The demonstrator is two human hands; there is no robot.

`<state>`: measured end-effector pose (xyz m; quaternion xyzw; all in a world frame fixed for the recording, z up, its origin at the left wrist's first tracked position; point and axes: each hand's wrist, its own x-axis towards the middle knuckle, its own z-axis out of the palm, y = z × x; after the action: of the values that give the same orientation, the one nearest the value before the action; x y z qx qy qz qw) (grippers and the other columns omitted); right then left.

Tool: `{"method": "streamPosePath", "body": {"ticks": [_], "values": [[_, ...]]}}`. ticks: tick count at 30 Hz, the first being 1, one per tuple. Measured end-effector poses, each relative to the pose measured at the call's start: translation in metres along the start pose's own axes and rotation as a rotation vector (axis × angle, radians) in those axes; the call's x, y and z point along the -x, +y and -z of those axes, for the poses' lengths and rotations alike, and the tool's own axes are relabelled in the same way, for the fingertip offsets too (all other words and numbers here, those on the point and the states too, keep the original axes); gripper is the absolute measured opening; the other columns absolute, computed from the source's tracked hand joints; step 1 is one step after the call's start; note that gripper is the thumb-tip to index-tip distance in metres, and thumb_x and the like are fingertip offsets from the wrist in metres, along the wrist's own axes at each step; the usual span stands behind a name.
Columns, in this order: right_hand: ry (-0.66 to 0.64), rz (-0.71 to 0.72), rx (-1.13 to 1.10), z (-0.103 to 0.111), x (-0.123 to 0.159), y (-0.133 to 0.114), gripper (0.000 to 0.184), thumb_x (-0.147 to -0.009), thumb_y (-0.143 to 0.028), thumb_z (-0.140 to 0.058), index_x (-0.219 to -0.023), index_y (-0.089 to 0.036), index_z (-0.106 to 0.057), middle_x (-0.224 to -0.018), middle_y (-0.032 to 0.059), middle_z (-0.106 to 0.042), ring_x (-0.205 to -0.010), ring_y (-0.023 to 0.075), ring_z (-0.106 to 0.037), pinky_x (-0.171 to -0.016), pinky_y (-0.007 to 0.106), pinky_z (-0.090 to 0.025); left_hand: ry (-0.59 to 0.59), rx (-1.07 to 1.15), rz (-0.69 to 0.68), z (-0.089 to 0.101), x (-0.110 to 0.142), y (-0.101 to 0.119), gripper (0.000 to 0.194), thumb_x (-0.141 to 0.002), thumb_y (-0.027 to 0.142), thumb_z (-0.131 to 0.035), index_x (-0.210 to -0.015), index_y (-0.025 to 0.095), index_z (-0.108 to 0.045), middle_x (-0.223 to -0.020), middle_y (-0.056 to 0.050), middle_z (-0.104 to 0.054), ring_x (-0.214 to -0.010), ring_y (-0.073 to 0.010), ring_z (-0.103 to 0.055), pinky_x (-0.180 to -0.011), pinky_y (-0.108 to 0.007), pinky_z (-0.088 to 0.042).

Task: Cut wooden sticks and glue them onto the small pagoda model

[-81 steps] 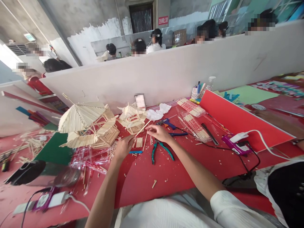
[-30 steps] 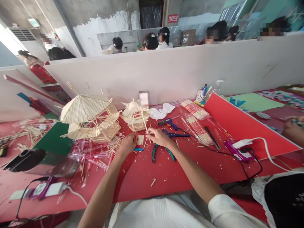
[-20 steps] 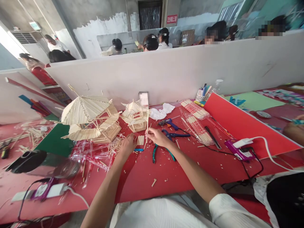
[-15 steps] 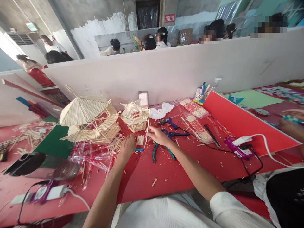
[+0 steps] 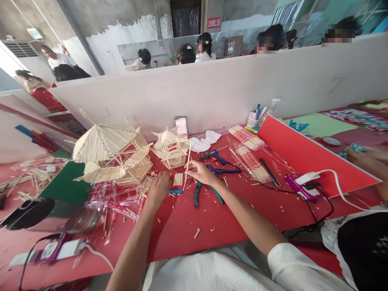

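My right hand pinches a thin wooden stick that stands nearly upright in front of the smaller stick-built pavilion. Curled fingers of my left hand rest low beside the heap of short stick pieces; the fingertips are hidden, so anything between them is too small to make out. Between the hands lies a row of short sticks, with a blue strip just below it. Teal-handled pliers lie under my right wrist.
The larger stick pavilion stands at left, beside crumpled plastic wrap. A glue gun, blue-handled cutters and packs of sticks lie to the right. A power strip and a red board are farther right.
Earlier both hands held the stick at a slant. My left hand has let go and moved down towards the stick pieces, while my right hand has turned the stick nearly upright.
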<state>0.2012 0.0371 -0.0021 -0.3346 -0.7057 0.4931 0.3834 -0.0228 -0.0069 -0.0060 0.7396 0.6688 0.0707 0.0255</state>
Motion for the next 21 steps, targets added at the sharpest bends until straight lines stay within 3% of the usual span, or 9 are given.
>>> {"method": "streamPosePath", "body": {"ticks": [7, 10, 14, 21], "values": [[-0.002, 0.005, -0.015, -0.003, 0.0, 0.0, 0.021, -0.085, -0.036, -0.067, -0.093, -0.019, -0.057, -0.089, 0.0039, -0.067, -0.084, 0.0178, -0.066, -0.07, 0.028, -0.052, 0.012, 0.084, -0.018, 0.005, -0.001, 0.0, 0.016, -0.094, 0.016, -0.038, -0.101, 0.016, -0.053, -0.1, -0.015, -0.066, -0.097, -0.0264, -0.065, -0.086, -0.036, -0.046], [0.008, 0.029, -0.024, -0.003, -0.001, 0.0, 0.021, -0.085, -0.037, -0.068, -0.092, -0.019, -0.059, -0.091, 0.0044, -0.067, -0.085, 0.0182, -0.066, -0.072, 0.029, -0.053, 0.056, 0.334, -0.086, 0.006, -0.005, -0.002, 0.015, -0.097, 0.024, -0.039, -0.104, 0.018, -0.051, -0.097, -0.011, -0.065, -0.093, -0.0229, -0.065, -0.081, -0.033, -0.049], [0.026, 0.044, -0.071, -0.003, -0.001, -0.001, 0.026, -0.085, -0.042, -0.069, -0.097, -0.019, -0.062, -0.098, 0.0061, -0.068, -0.088, 0.019, -0.066, -0.075, 0.031, -0.056, -0.002, 0.792, -0.172, 0.008, -0.007, 0.006, 0.017, -0.096, 0.034, -0.047, -0.1, 0.02, -0.053, -0.095, -0.006, -0.065, -0.089, -0.018, -0.066, -0.078, -0.029, -0.052], [0.04, 0.022, -0.07, -0.004, -0.002, -0.006, 0.03, -0.084, -0.043, -0.07, -0.1, -0.018, -0.066, -0.096, 0.0061, -0.07, -0.088, 0.0199, -0.067, -0.079, 0.032, -0.055, -0.155, 1.197, -0.076, 0.01, -0.002, 0.029, 0.037, -0.084, 0.05, -0.064, -0.099, 0.017, -0.065, -0.104, -0.007, -0.067, -0.091, -0.0186, -0.066, -0.074, -0.03, -0.059]]}}
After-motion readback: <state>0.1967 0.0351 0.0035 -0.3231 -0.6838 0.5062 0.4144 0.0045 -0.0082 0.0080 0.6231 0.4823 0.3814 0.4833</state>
